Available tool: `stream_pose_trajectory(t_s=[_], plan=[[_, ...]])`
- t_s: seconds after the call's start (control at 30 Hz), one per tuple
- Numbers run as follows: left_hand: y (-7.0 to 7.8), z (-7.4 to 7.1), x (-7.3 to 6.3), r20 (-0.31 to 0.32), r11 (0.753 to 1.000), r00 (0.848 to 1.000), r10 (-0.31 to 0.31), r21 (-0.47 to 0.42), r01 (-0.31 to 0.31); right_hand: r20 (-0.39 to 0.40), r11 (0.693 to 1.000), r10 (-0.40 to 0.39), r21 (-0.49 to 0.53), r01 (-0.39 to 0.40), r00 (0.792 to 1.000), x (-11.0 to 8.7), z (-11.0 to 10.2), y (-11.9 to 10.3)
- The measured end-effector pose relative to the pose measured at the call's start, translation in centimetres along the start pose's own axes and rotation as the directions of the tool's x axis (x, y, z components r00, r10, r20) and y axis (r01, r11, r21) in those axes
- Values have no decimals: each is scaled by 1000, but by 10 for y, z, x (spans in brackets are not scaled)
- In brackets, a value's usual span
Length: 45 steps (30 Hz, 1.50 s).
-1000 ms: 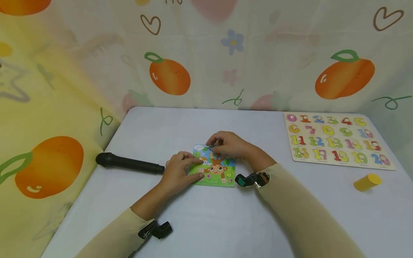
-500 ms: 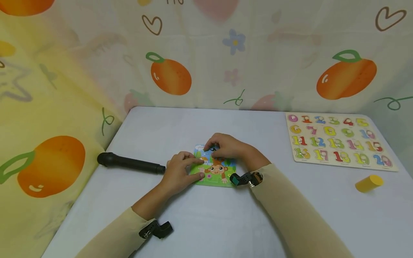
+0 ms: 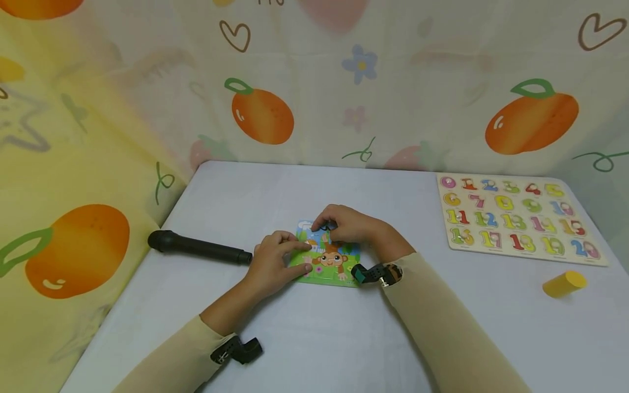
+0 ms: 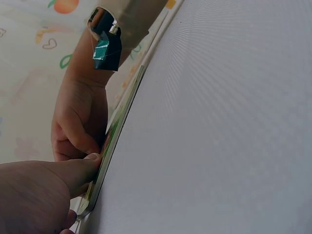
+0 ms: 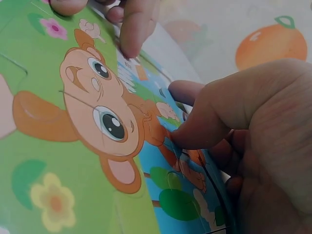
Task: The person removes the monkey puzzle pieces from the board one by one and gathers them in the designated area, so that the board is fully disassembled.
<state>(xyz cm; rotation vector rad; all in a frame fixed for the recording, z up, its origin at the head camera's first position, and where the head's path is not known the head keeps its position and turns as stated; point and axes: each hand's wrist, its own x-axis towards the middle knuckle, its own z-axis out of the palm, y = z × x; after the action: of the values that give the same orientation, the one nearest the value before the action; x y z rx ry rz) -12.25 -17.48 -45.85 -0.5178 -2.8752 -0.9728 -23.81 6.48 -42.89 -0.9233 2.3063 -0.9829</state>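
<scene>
A small jigsaw puzzle with a cartoon monkey on green and blue lies mid-table; its seams show in the right wrist view. My left hand rests over its left side, thumb and fingers stretched out flat on the picture. At the upper part, my right hand has curled fingers, with thumb and index finger on either side of a puzzle piece. In the left wrist view, the left thumb presses near the puzzle's edge below the right hand. The right hand covers part of the top right corner.
A black microphone lies left of the left hand, its end close to the fingers. A number board with colourful numerals sits at the back right. In front of it lies a yellow cylinder. A fruit-patterned curtain hangs behind the table.
My right hand has shifted slightly left and toward me over the top of the puzzle, then stayed nearly still. The left hand has held its place.
</scene>
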Motion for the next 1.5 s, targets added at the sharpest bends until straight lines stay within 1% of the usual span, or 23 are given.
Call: stream_pose_trajectory(t_s=[0.27,0.47,0.67,0.9,1.07,1.3,1.4,1.5], plan=[[3,-2,0,12,1000,1000,-17,-1,17,-10,1000,-21,-23,20,1000,2,2,2],[2,-1,0,14,1000,1000,-27,-1,27,-10,1000,-14,-25,14,1000,3,4,3],[1,1,0,3,1000,1000,-16,7,16,-3,1000,-4,9,4,1000,0,0,2],[2,0,0,6,1000,1000,-15,12,15,47,999,5,38,-6,999,-3,-5,4],[3,0,0,7,1000,1000,-14,14,14,67,999,17,48,-20,998,-4,-7,5],[3,-1,1,8,1000,1000,-16,21,16,62,996,48,69,-52,997,-6,-7,3],[3,-1,1,7,1000,1000,-16,22,16,58,996,47,77,-52,997,-6,-7,2],[2,-1,0,10,1000,1000,-22,20,21,57,997,32,71,-36,998,-6,-7,4]])
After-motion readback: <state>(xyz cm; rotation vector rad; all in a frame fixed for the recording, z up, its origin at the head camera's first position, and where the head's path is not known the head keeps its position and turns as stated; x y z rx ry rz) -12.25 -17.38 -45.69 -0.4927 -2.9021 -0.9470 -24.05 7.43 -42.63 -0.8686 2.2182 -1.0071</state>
